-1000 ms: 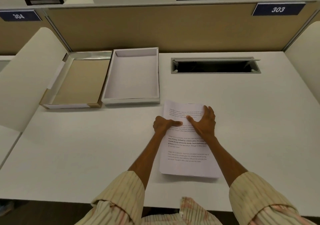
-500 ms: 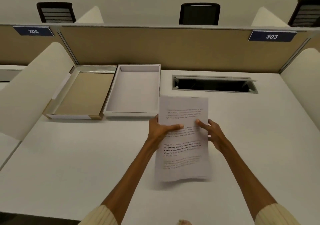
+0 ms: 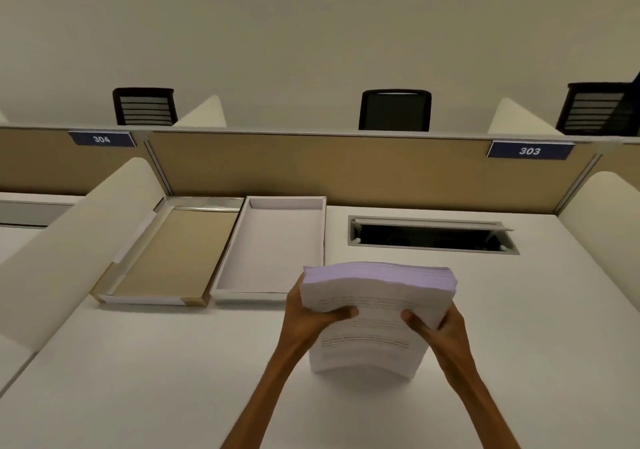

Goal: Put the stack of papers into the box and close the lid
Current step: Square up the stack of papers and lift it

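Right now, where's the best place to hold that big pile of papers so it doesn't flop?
Probably by its two long side edges, one hand from each side, as the left hand and right hand do now: thumbs on top, fingers underneath. The stack of papers is thick, bendy and bowing in the middle, so support from below on both sides keeps it together.
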